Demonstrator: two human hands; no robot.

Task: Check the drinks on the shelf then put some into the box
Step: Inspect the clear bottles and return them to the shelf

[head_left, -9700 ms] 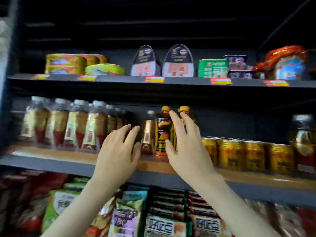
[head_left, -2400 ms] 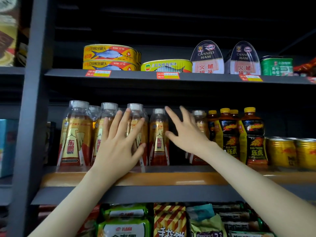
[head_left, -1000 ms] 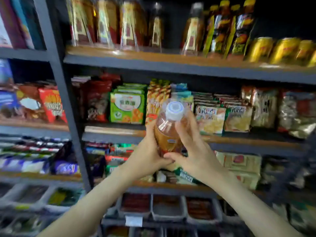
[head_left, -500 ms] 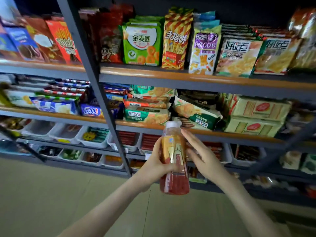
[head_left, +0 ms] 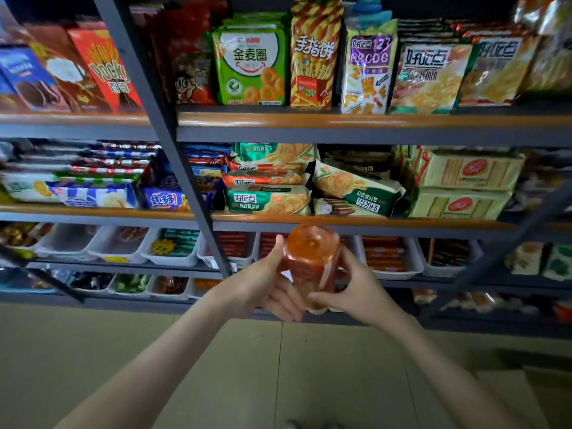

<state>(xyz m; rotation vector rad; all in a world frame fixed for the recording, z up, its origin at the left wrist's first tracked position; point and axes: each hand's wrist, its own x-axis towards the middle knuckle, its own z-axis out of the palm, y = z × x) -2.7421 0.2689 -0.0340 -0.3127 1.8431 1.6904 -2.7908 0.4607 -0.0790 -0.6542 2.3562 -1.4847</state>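
I hold one drink bottle (head_left: 311,264) with amber liquid and a red-and-gold label in both hands, in front of the lower shelves. It is tipped over so its round base faces me and the cap end is hidden below. My left hand (head_left: 266,286) grips its left side, thumb up along the label. My right hand (head_left: 356,289) grips its right side, fingers curled under the lower end. The drinks shelf and the box are out of view.
A grey metal shelf post (head_left: 173,156) slants through the middle-left. Shelves (head_left: 340,122) carry snack bags and biscuit packs; white trays (head_left: 173,252) of small goods sit on the lowest levels. Pale tiled floor (head_left: 154,351) lies below.
The bottle came off the drinks shelf and down. Half a second ago it stood upright, cap up, in my left hand; now it is turned base-up and both hands grip it.
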